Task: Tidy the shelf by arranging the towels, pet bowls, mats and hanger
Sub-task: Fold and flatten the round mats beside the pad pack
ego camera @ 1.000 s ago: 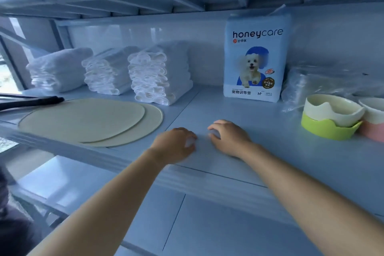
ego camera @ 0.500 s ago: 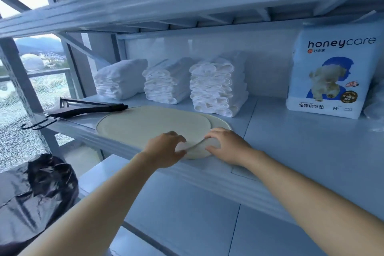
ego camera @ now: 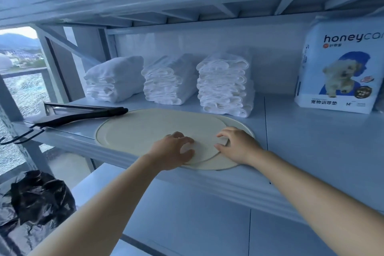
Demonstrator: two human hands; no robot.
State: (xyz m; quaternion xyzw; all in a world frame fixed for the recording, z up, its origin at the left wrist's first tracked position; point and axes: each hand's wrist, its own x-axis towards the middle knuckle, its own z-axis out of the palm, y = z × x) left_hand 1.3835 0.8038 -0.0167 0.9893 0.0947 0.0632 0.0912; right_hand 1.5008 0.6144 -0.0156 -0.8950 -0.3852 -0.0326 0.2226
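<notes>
- honeycare pack: cut by right picture edge.
- lower mat: mostly under upper mat; we see only its right rim.
- left hand, right hand: pinching or pressing, we cannot tell.
</notes>
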